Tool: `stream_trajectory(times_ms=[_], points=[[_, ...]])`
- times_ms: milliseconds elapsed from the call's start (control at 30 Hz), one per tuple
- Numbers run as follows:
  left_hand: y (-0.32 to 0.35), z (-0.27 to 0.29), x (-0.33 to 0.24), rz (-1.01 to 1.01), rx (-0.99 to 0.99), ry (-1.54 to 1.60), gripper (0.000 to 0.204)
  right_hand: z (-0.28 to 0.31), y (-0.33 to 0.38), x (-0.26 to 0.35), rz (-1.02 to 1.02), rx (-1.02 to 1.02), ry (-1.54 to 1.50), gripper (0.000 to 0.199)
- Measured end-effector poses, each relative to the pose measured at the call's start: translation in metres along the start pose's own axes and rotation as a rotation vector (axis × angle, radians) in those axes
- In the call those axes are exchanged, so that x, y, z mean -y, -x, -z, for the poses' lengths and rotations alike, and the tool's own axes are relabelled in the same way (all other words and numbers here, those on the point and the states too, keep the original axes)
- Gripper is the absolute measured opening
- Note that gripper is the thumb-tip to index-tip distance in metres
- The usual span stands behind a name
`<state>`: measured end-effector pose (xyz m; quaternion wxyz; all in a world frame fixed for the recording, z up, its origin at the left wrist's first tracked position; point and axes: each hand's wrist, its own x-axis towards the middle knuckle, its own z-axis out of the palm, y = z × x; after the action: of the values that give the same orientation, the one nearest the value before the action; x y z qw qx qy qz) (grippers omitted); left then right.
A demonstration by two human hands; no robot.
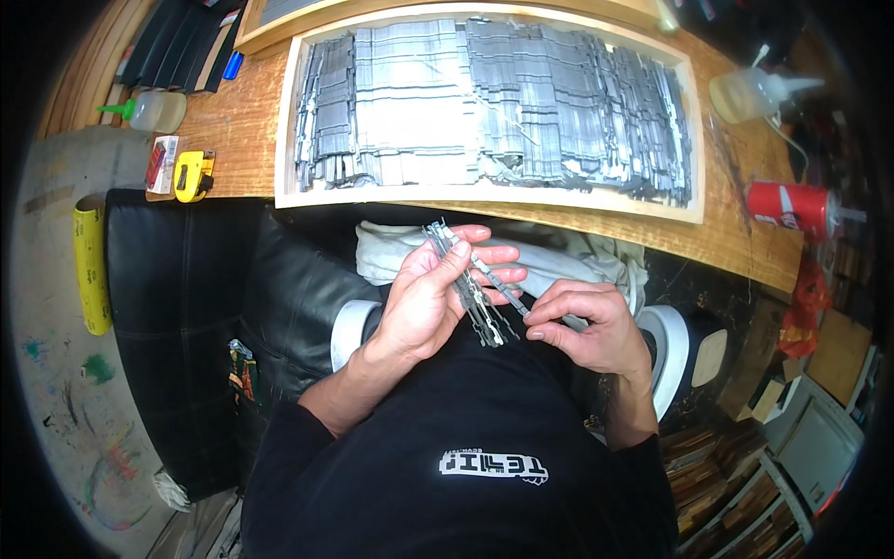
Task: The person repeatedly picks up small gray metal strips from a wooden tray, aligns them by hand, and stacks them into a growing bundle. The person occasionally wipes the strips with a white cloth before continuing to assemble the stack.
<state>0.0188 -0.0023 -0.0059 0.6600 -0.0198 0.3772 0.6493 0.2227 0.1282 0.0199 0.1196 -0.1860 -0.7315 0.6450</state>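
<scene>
Several thin, dark grey strips with notched edges (pixel 478 312) lie across my left hand (pixel 424 293), the thumb pressing them against the palm while the other fingers stretch out behind. One paler grey strip (pixel 489 273) slants from under that thumb down to my right hand (pixel 591 321). There the thumb and forefinger pinch its lower end. Beyond my hands, a shallow wooden tray (pixel 489 204) on the bench is packed with rows of similar grey strips (pixel 540 102). What the strips are made of, I cannot tell.
A wooden bench (pixel 736 238) stretches in front of me. On its left are a yellow tape measure (pixel 194 175) and a green-tipped squeeze bottle (pixel 154 112); on its right, another squeeze bottle (pixel 754 95) and a red can (pixel 792 210). A black padded seat (pixel 177 307) is at my left.
</scene>
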Motion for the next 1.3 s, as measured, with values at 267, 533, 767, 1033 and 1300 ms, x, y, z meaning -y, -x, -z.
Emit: stream_trajectory(times_ms=[267, 533, 767, 1033, 1300], points=[[-0.001, 0.002, -0.001, -0.016, 0.024, -0.071, 0.042, -0.002, 0.0, -0.001, -0.073, -0.004, -0.102, 0.015], [-0.001, 0.0, 0.0, 0.009, 0.052, -0.007, 0.043, -0.007, -0.001, -0.001, -0.003, -0.034, 0.016, 0.014], [0.001, -0.001, -0.002, -0.012, -0.012, 0.072, 0.038, -0.014, 0.003, 0.006, -0.019, -0.018, 0.102, 0.016], [-0.001, 0.003, -0.001, -0.031, 0.004, -0.039, 0.032, -0.018, 0.002, 0.02, 0.129, 0.009, 0.542, 0.023], [-0.003, 0.001, -0.001, 0.02, 0.033, -0.069, 0.036, -0.03, 0.002, 0.031, 0.09, 0.005, 0.756, 0.021]])
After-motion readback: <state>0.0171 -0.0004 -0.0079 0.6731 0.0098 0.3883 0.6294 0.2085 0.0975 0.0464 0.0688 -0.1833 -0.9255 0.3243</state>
